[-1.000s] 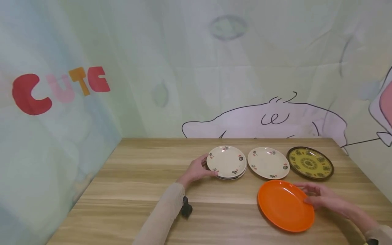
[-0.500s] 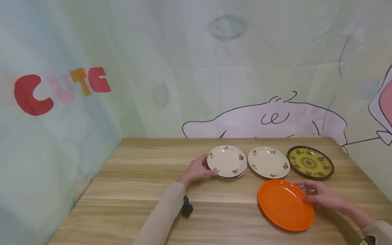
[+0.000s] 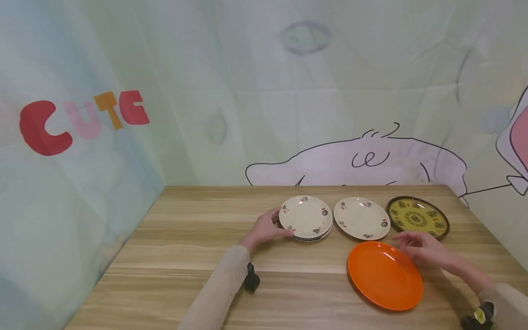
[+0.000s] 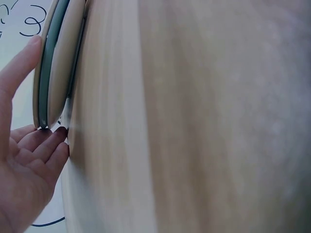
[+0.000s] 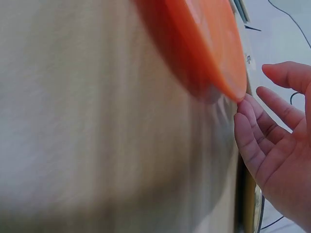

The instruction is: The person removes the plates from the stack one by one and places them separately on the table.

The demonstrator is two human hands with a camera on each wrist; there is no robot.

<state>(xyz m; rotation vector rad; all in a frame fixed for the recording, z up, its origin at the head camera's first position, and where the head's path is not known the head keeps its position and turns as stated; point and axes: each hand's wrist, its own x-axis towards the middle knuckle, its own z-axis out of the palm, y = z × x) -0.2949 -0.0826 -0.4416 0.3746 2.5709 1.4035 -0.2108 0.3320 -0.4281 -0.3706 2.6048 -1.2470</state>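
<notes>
My left hand (image 3: 266, 229) holds the left side of a stack of small cream plates (image 3: 305, 217) with printed motifs. In the left wrist view its thumb lies at the upper rim of the stack (image 4: 58, 63) and its fingers curl at the edge; a green rim shows between cream ones. My right hand (image 3: 426, 250) is at the upper right rim of an orange plate (image 3: 383, 277). In the right wrist view the thumb stands away from the orange plate (image 5: 214, 43), while the loosely bent fingers are right at its edge.
Behind the orange plate, a cream plate (image 3: 361, 219) with similar motifs lies right of the stack. A yellow-green patterned plate (image 3: 416, 217) with a dark rim lies at the back right, partly behind my right hand. The wooden table (image 3: 198, 220) meets a printed cloth backdrop (image 3: 231, 114).
My right thumb has come off the orange plate's rim, and that hand has shifted slightly up and to the left. My left hand and the plates have stayed nearly still.
</notes>
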